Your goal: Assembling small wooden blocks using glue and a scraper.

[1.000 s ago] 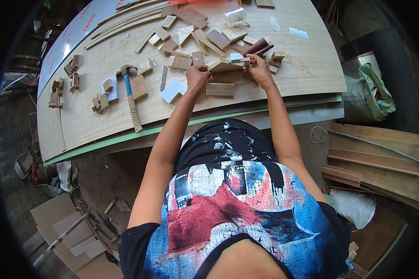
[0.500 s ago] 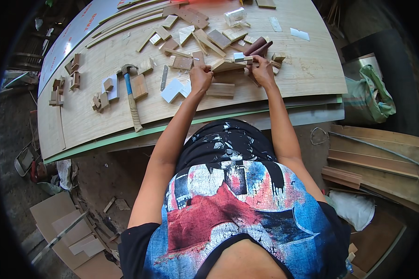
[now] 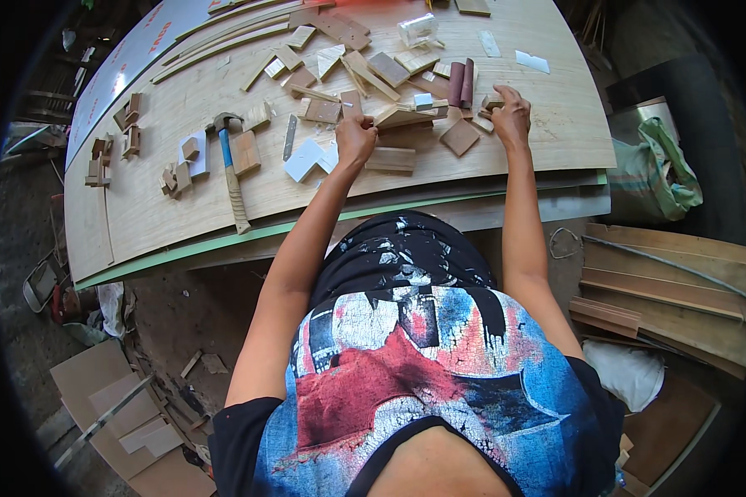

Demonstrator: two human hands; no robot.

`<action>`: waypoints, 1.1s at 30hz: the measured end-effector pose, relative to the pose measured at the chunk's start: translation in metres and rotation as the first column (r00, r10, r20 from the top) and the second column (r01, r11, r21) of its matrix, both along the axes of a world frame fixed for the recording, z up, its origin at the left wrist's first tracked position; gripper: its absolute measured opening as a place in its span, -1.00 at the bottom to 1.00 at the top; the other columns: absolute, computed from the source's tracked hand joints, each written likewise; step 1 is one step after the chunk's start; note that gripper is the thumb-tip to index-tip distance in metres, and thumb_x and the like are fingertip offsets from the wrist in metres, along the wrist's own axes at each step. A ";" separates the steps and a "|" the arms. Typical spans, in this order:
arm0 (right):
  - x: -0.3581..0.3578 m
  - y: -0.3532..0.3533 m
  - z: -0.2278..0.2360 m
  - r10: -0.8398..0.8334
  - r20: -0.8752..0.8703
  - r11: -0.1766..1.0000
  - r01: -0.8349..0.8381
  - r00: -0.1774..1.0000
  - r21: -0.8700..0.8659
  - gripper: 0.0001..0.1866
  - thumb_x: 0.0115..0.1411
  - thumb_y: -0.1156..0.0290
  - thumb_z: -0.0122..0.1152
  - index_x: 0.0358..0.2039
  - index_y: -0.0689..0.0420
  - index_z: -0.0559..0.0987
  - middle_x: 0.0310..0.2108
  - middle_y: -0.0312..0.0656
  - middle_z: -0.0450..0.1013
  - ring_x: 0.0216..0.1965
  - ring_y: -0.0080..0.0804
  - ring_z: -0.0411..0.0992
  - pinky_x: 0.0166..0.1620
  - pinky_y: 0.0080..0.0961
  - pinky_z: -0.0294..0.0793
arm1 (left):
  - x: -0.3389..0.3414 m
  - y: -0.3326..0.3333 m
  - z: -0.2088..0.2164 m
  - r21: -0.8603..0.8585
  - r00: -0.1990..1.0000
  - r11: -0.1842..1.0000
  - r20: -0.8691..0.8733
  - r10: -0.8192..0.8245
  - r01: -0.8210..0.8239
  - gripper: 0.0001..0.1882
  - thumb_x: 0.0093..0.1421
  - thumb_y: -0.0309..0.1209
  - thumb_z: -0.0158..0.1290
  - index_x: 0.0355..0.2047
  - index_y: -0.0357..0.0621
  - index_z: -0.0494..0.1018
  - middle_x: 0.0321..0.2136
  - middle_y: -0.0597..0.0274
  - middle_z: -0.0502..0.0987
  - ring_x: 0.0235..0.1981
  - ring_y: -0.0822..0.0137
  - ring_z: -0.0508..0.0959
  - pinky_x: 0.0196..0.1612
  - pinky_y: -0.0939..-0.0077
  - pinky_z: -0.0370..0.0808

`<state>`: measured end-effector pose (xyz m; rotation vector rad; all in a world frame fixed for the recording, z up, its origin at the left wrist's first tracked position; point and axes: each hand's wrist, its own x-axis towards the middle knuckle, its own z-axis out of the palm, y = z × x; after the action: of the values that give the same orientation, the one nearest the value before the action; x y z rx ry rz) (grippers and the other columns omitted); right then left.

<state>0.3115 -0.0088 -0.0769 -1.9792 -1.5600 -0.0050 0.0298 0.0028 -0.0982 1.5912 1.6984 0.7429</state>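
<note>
My left hand (image 3: 356, 141) is closed at the table's front half, its fingers on a small brown wood piece (image 3: 351, 103) that sticks up past them. Just right of it lies a long wood strip (image 3: 410, 114) with a small white-topped block (image 3: 423, 101) on it. Farther right, the thumb and fingers of my right hand (image 3: 514, 118) close around a small wooden block (image 3: 493, 101). Beside that hand rest a brown square wood piece (image 3: 459, 138) and two dark red rolls (image 3: 462, 83). A thicker wood block (image 3: 391, 160) lies nearer the front edge.
A blue-handled hammer (image 3: 232, 170) lies left on the plywood tabletop (image 3: 307, 207), near a metal ruler-like strip (image 3: 291, 137) and white pieces (image 3: 305, 160). Small wood assemblies (image 3: 131, 142) stand at the far left. A clear plastic container (image 3: 418, 31) is at the back.
My right hand has left the wood strip and moved right to the small block. The dark red rolls now point away from me, and the brown square shows fully. My left hand stays put.
</note>
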 end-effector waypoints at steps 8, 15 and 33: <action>0.005 0.001 0.014 -0.127 -0.173 0.973 0.088 0.977 -0.215 -0.71 -0.18 0.37 0.21 -0.36 0.14 0.50 -0.34 -0.16 0.45 -0.21 -0.26 0.36 -0.15 -0.45 0.31 | -0.002 0.000 -0.004 0.002 0.999 1.000 0.025 0.023 -0.023 -0.77 -0.19 -0.46 0.08 -0.42 -0.17 0.51 -0.51 0.04 0.51 -0.43 0.19 0.53 -0.29 0.45 0.42; -0.019 -0.018 0.013 -0.170 -0.758 0.806 -0.353 0.630 -0.475 -0.66 -0.14 0.31 0.14 -0.33 0.23 0.49 -0.60 -0.24 0.40 -0.62 -0.58 0.35 -0.58 -0.67 0.34 | -0.001 -0.001 -0.002 -0.014 0.999 1.000 0.041 0.029 -0.028 -0.77 -0.19 -0.45 0.08 -0.43 -0.17 0.51 -0.52 0.05 0.52 -0.45 0.19 0.53 -0.30 0.46 0.42; -0.046 -0.025 -0.018 -0.276 -0.810 0.942 -0.023 0.518 -0.335 -0.83 -0.08 0.42 0.18 -0.50 0.28 0.53 -0.58 -0.15 0.46 -0.62 -0.53 0.44 -0.55 -0.67 0.44 | -0.001 0.002 -0.003 -0.027 0.998 0.999 0.048 0.026 -0.025 -0.77 -0.19 -0.46 0.08 -0.43 -0.18 0.51 -0.50 0.06 0.52 -0.42 0.20 0.52 -0.28 0.46 0.41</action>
<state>0.2658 -0.0340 -0.0952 -1.8255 -0.7532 1.0699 0.0287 0.0043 -0.1016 1.5237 1.6901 0.7624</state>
